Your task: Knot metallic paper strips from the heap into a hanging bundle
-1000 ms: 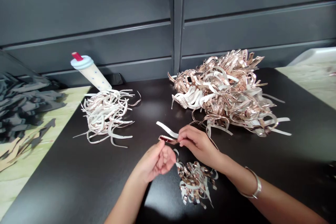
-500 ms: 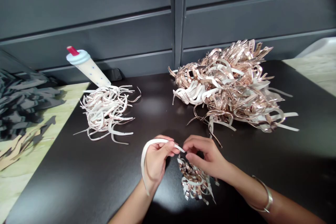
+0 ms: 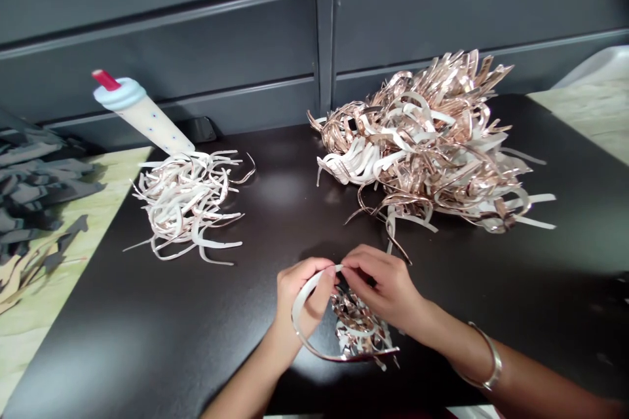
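A thin curved strip (image 3: pixel 301 301), white on one face and shiny rose gold at its far end, loops down from my fingers. My left hand (image 3: pixel 307 294) pinches it near the upper end. My right hand (image 3: pixel 386 285) pinches the tip of the same strip, its fingertips almost touching the left ones. Below and between the hands lies a small heap of short rose-gold and white scraps (image 3: pixel 361 321) on the dark table. What exactly the fingertips do at the strip's end is hidden.
A large tangle of rose-gold and white strips (image 3: pixel 432 150) lies at the back right. Further left sits a pile of mostly white strips (image 3: pixel 187 200), with a pale tumbler with a red spout (image 3: pixel 152 124) tilted behind it. Dark grey pieces (image 3: pixel 39 177) lie at far left. A grey panel (image 3: pixel 236 46) closes the back.
My hands have come together at the strip's end, the left turning so the loop swings right across the scraps. The whole view has shifted slightly.
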Demonstrator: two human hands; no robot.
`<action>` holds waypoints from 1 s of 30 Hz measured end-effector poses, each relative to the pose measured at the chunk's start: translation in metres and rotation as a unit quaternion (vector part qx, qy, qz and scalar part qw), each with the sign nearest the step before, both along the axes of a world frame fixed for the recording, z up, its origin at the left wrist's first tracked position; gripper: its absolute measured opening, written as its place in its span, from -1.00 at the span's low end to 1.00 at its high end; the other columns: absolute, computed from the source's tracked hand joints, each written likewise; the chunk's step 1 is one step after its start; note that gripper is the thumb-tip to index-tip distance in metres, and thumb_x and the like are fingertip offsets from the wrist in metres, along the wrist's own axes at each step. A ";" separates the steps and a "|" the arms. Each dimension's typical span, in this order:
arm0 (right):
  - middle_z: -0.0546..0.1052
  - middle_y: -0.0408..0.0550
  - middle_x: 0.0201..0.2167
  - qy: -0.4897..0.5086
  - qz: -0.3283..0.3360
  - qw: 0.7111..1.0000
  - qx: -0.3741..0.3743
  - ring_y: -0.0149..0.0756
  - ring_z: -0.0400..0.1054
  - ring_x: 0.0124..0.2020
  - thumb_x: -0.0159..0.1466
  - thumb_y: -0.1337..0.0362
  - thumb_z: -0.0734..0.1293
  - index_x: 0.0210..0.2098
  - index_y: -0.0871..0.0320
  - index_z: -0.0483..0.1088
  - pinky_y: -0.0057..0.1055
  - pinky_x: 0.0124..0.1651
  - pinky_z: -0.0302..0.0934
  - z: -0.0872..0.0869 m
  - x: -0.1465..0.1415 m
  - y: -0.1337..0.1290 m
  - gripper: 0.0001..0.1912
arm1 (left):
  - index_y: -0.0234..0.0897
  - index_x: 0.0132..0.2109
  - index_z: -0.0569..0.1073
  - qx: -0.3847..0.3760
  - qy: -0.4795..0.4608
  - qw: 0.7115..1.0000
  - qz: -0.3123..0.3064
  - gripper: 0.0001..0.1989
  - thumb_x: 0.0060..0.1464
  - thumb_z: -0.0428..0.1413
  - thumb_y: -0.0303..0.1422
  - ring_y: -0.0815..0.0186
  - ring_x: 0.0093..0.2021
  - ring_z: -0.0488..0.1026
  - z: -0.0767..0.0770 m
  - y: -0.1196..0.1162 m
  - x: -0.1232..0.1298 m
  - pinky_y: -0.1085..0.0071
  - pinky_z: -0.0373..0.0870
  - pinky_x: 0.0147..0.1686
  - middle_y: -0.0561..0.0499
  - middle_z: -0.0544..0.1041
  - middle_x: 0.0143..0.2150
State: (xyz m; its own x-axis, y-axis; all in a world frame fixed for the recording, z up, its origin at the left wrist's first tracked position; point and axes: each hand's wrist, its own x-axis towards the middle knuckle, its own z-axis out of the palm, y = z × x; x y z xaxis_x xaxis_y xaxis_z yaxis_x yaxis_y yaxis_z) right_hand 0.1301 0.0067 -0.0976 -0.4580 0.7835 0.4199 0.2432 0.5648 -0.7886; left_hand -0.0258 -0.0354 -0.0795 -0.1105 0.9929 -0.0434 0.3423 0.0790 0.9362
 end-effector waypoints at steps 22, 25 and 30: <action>0.51 0.02 -0.40 -0.098 0.044 0.992 0.064 -0.31 0.41 -0.40 0.36 0.38 0.13 -0.32 0.21 0.45 -0.41 -0.32 0.33 0.012 0.008 0.006 -0.73 | -0.29 -0.31 0.58 0.023 0.042 0.999 -0.013 -0.76 0.16 0.03 -0.34 0.36 -0.55 0.46 -0.003 -0.006 0.007 0.51 0.35 -0.47 0.02 0.56 -0.54; 0.51 0.04 -0.41 -0.120 0.039 0.989 0.078 -0.29 0.41 -0.39 0.37 0.36 0.11 -0.34 0.22 0.46 -0.38 -0.32 0.35 0.012 0.008 0.005 -0.69 | -0.27 -0.30 0.59 0.048 0.072 0.996 -0.023 -0.79 0.14 0.06 -0.37 0.36 -0.52 0.47 -0.005 -0.007 0.007 0.51 0.34 -0.45 0.01 0.58 -0.48; 0.50 0.05 -0.43 -0.150 0.041 0.985 0.079 -0.29 0.40 -0.42 0.36 0.37 0.11 -0.40 0.23 0.46 -0.39 -0.34 0.34 0.011 0.009 0.003 -0.66 | -0.28 -0.33 0.59 0.079 0.116 0.989 -0.054 -0.79 0.14 0.06 -0.41 0.37 -0.54 0.45 -0.008 -0.007 0.006 0.52 0.31 -0.48 0.00 0.56 -0.51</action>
